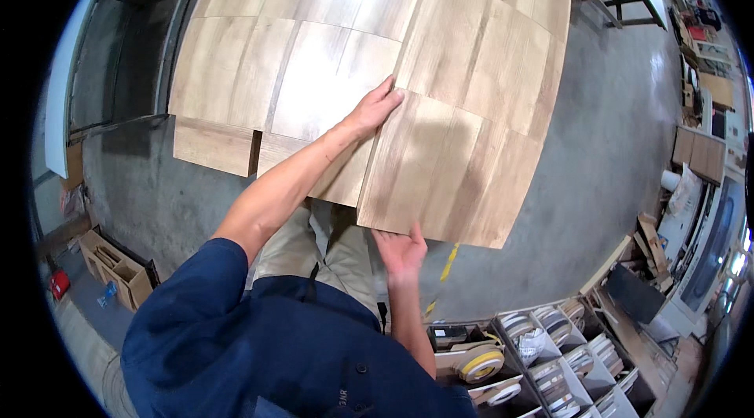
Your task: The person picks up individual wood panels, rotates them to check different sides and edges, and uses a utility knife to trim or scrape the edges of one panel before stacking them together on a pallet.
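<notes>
Grey floor (613, 143) spreads right of the fingers. Left hand (373, 110), slightly curled, touches the board's (440, 163) far-left corner; right hand (400, 251), palm up, meets its near edge; neither grip is clear. Beyond, boards (306, 65) already lie in rows; this one seems not yet aligned.

Head-worn fisheye (wide); faces down, fairly near.

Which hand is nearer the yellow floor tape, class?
Right. The right hand is just left of the yellow floor tape; the left hand is farther left and forward.

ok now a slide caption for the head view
Left hand and right hand at edges of a wood-grain panel.
</notes>
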{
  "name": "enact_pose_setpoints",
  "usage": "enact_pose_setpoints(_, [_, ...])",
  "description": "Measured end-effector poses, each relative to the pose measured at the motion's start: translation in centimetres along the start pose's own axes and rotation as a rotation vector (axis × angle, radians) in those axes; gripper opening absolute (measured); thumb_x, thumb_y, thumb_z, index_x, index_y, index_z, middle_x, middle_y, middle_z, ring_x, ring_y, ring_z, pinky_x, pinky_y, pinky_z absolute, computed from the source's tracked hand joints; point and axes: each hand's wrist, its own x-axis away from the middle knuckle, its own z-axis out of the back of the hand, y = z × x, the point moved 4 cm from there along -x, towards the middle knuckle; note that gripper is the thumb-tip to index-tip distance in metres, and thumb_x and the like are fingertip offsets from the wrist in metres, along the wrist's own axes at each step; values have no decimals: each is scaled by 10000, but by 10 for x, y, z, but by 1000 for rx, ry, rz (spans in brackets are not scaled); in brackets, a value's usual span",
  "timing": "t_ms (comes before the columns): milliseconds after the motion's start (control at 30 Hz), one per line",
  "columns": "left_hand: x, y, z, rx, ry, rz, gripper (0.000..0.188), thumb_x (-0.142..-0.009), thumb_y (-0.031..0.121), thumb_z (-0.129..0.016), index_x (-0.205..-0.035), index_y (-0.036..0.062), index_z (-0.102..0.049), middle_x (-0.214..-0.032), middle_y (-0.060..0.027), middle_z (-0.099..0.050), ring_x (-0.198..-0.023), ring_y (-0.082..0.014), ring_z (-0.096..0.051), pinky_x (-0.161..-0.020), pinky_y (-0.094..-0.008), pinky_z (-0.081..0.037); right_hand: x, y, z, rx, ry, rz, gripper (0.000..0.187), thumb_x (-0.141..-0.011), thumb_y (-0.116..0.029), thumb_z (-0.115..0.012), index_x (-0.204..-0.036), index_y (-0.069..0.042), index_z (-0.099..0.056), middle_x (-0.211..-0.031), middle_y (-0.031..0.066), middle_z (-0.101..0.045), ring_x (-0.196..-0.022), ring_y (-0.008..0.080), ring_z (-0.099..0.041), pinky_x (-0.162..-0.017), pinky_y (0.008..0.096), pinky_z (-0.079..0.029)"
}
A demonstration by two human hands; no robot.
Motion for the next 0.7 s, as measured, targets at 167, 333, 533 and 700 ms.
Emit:
enact_pose_setpoints(167, [-44,-17,41,332,165,162,522,-941,393,-406,-1256,-22,-438,-1182,-77,-517,-1044,-136,-464,-916,-256,-353,53,-91,84,366,430,303,496,-861,-386,-539,-1162,-7,-427,-1204,161,-436,-1137,252,-387,-980,424,-309])
enact_pose_setpoints(333, [-84,-26,60,508,268,-67,291,-930,261,-455,-819,14,-561,-745,-21,-513,-612,-103,-415,-546,-239,-369,85,-221,52,901,612,805,482,-875,-407,-523,-1148,-13,-482,-1138,91,-508,-1070,186,-436,-953,348,-314])
enact_pose_setpoints(533, [-37,-16,41,379,132,353,239,-906,193,-437,-744,56,-549,-690,-4,-517,-616,-89,-474,-571,-237,-438,12,-330,-22,1241,424,654,851,-851,-588,-444,-1335,87,-258,-1365,194,-334,-1263,271,-327,-1062,386,-218])
enact_pose_setpoints(700, [-58,-19,46,283,-9,321,313,-906,183,-432,-622,69,-498,-606,1,-464,-552,-94,-416,-509,-248,-394,-78,-379,-81,1198,142,312,848,-839,-631,-411,-1283,89,-351,-1288,176,-443,-1174,260,-433,-998,362,-327])
